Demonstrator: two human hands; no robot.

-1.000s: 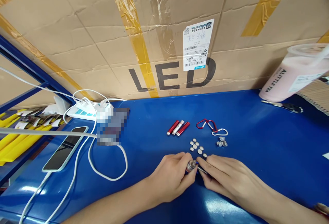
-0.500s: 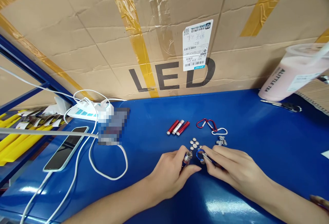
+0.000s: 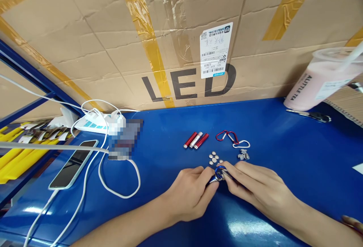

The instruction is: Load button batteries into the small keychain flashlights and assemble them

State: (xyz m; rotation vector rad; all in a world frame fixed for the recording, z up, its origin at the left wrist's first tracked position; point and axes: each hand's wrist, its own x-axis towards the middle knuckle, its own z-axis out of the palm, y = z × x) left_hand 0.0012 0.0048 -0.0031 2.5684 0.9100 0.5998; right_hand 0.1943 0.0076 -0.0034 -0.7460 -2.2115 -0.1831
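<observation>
My left hand point(image 3: 190, 192) is closed around a slim blue tube with a silver end point(image 3: 214, 179), which looks like a mini flashlight; the fingers hide most of it. Between thumb and fingers, my right hand point(image 3: 258, 182) pinches a blue carabiner point(image 3: 220, 168). The carabiner's loop is at the tube's silver end; whether they are joined cannot be made out. Just beyond my fingers lie several round button cells point(image 3: 214, 160). Small silver metal pieces point(image 3: 243, 154) sit beyond my right hand. Farther back are two red tubes point(image 3: 201, 141) with a silver tube point(image 3: 196, 140) between them.
Two red carabiners point(image 3: 221, 135) and a silver carabiner point(image 3: 241, 144) lie right of the tubes. At left are a phone point(image 3: 74, 163), white cables point(image 3: 138, 179) and a power strip point(image 3: 92, 123). A drink cup point(image 3: 303, 88) stands back right, before a large cardboard box point(image 3: 113, 31).
My left hand has moved slightly right and closed its thumb against the fingers. The tube's silver end has come together with the blue carabiner, where a gap showed before.
</observation>
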